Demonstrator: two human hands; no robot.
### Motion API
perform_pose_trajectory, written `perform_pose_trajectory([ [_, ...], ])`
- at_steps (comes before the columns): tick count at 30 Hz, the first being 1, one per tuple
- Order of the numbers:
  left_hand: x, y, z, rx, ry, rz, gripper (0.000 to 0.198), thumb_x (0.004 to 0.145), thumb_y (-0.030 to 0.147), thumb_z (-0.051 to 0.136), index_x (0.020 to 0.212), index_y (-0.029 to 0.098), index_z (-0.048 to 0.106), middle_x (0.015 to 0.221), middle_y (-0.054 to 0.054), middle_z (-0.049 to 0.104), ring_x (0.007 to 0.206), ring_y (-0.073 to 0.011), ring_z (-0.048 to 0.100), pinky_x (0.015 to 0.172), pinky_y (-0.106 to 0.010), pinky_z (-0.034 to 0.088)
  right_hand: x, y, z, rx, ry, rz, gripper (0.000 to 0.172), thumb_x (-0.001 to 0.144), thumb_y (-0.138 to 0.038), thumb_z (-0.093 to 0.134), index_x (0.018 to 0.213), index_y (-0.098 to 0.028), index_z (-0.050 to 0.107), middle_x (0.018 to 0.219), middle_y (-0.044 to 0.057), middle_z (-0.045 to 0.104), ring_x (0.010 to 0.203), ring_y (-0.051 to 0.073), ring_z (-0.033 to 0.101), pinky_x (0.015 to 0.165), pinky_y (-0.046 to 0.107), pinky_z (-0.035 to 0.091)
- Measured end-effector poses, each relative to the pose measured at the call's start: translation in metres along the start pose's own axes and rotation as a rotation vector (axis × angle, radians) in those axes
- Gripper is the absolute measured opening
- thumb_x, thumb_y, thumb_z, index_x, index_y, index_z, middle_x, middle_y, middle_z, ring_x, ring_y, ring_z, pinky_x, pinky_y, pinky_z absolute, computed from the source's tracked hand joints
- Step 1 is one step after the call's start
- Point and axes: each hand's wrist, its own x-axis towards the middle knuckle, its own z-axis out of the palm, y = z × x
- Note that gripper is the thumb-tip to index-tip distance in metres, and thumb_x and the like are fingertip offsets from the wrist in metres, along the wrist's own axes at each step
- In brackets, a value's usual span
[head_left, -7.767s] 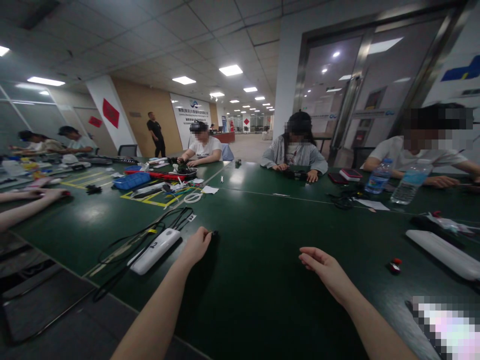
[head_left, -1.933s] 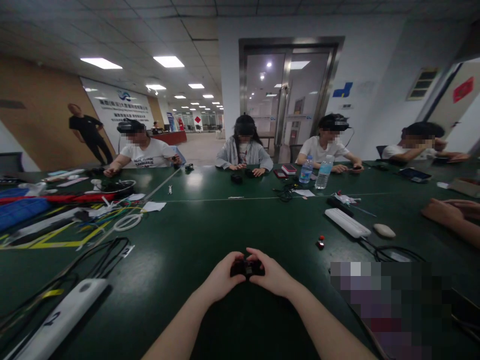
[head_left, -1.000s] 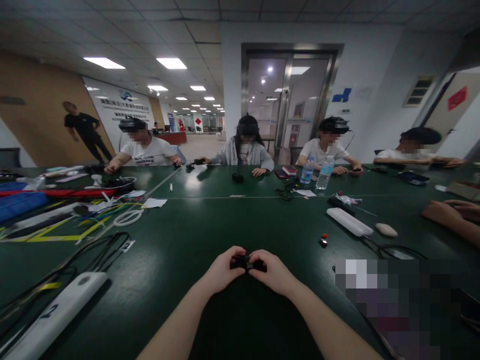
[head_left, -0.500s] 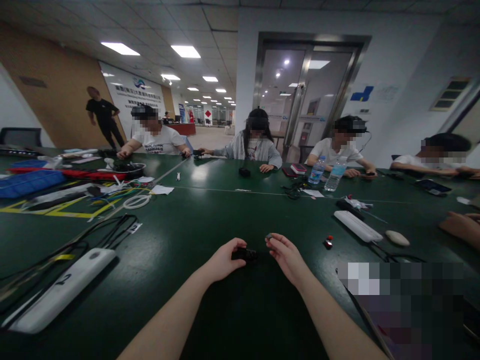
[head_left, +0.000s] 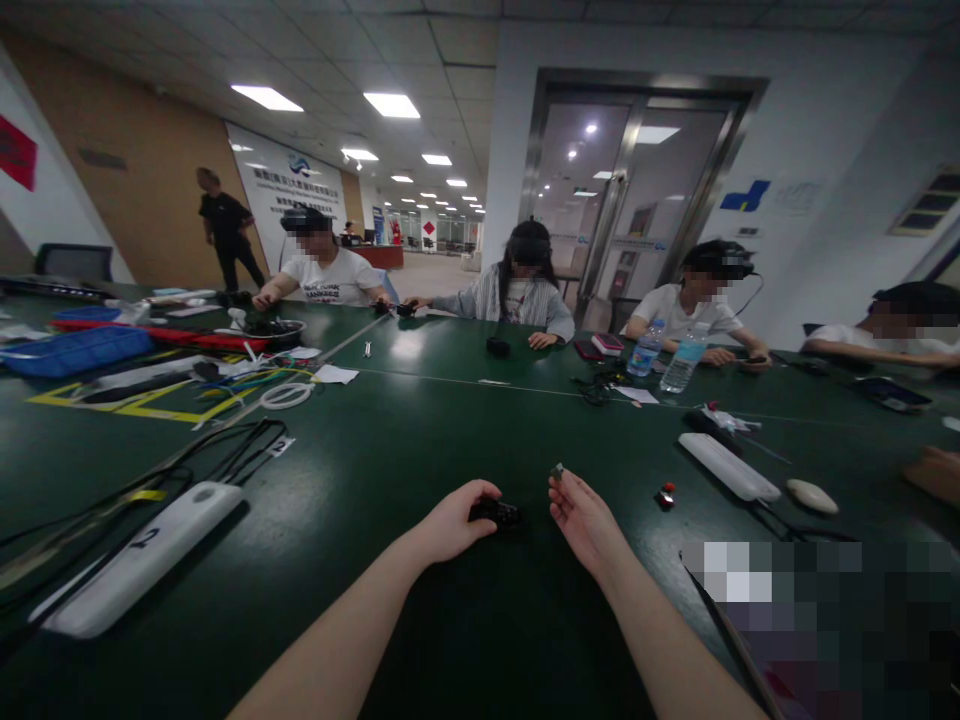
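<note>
Over the middle of the green table (head_left: 420, 440), my left hand (head_left: 454, 525) is closed around one end of a small black object (head_left: 505, 513). Its fingers and thumb cover the left part, and the exact kind cannot be made out. My right hand (head_left: 589, 520), a short way to the right, pinches a tiny grey, metallic-looking piece (head_left: 556, 471) between thumb and fingertips. That piece is apart from the black object. Further right on the table lies a small red and black item (head_left: 666, 495), touched by neither hand.
A white power strip (head_left: 142, 560) with black cables lies at left, another power strip (head_left: 727, 466) at right beside a pale mouse-like object (head_left: 812, 496). Two water bottles (head_left: 684, 360) stand further back. Several people sit around the table; a blue tray (head_left: 79, 350) is far left.
The view has swung slightly left. My right hand has drawn a little away from the black object, still pinching the grey piece. My left hand keeps its hold.
</note>
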Motion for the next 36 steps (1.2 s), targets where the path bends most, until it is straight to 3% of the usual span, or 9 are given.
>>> perform_pose_trajectory([
  [23,-0.001,0.005,0.000,-0.017,0.002,-0.020,0.039,0.070,0.021,0.057,0.108,0.025,0.049,0.112,-0.001,0.052,0.103,-0.0177,0.048,0.091,-0.034,0.037,-0.007,-0.002,0.006,-0.071,-0.046,-0.028,0.029,0.069,-0.040,0.060,0.094,-0.026,0.058,0.091,0.002,0.061,0.080,0.016,0.058,0.070,0.031,0.047],
  [31,0.000,-0.002,0.006,-0.032,0.022,0.055,0.043,0.070,0.015,0.056,0.110,0.025,0.044,0.110,-0.003,0.051,0.102,-0.0170,0.048,0.091,-0.035,0.037,-0.019,-0.002,0.020,-0.411,-0.189,-0.158,0.032,0.067,-0.035,0.062,0.095,-0.021,0.057,0.094,0.003,0.063,0.089,0.019,0.057,0.079,0.034,0.043],
  [36,-0.002,0.005,0.007,0.007,0.023,0.123,0.031,0.071,0.012,0.053,0.099,0.024,0.048,0.110,-0.002,0.049,0.103,-0.0165,0.047,0.091,-0.034,0.037,-0.022,-0.002,0.024,-0.528,-0.287,-0.189,0.026,0.067,-0.032,0.062,0.090,-0.021,0.059,0.087,0.002,0.064,0.084,0.018,0.059,0.079,0.035,0.044],
])
